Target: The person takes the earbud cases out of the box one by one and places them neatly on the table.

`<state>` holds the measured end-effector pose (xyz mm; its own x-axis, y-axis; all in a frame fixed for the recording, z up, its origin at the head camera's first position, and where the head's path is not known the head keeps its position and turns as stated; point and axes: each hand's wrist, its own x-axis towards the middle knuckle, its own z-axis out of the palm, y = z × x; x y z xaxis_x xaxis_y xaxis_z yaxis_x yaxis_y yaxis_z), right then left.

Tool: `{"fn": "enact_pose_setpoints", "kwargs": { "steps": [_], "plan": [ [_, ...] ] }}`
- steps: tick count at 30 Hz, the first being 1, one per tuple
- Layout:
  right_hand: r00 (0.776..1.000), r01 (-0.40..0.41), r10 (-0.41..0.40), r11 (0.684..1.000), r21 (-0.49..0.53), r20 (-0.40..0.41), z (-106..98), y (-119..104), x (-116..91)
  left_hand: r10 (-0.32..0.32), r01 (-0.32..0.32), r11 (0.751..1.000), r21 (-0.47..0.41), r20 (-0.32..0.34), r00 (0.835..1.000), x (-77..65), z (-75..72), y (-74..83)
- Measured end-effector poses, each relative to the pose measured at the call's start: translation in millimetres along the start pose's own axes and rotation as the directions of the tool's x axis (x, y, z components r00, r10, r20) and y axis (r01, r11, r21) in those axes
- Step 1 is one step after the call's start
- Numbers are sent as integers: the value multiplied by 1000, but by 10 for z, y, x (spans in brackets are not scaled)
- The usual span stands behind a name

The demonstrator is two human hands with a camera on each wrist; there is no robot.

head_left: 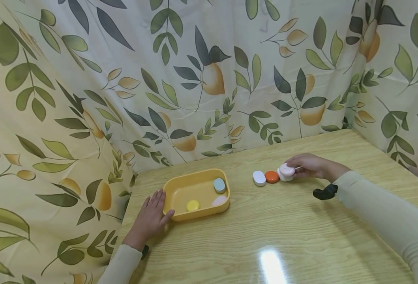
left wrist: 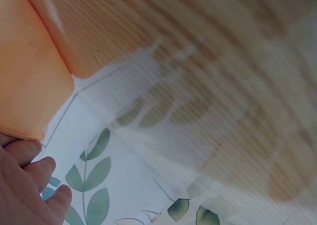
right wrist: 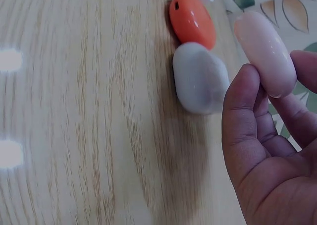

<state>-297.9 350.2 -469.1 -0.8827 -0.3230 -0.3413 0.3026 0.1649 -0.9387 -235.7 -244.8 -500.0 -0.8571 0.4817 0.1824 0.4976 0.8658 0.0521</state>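
My right hand (head_left: 309, 165) pinches a pale pink earbud case (right wrist: 267, 54) between thumb and fingers, close above a white case (right wrist: 195, 79). Beside that white case lies a glossy orange-red case (right wrist: 192, 21) with a small port in its end. Another white case (head_left: 259, 178) ends the row on the left. At the other side, my left hand (head_left: 150, 217) rests against the left end of a yellow tray (head_left: 194, 216), fingers extended along its rim and thumb at the front corner. Inside the tray are a grey-blue case (head_left: 219, 185), a pink one (head_left: 219, 200) and a round yellow one (head_left: 193, 205).
The wood-grain table (head_left: 251, 232) runs back to a leaf-and-fruit patterned curtain (head_left: 209, 114), which also hangs along the left and right sides. A bright light reflection (head_left: 272, 266) shows on the tabletop near the front.
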Motion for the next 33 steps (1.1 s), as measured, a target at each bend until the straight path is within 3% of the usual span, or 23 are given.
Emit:
{"fn": "enact_pose_setpoints", "kwargs": {
  "steps": [18,33],
  "plan": [
    [996,-30,34,999,42,-82,-256,185,7,5,-5,1000,-6,-15,1000,-13,58,-30],
    [994,-33,38,998,44,-104,-310,241,-22,5,-5,1000,0,-9,1000,-2,56,-33]
  ]
}}
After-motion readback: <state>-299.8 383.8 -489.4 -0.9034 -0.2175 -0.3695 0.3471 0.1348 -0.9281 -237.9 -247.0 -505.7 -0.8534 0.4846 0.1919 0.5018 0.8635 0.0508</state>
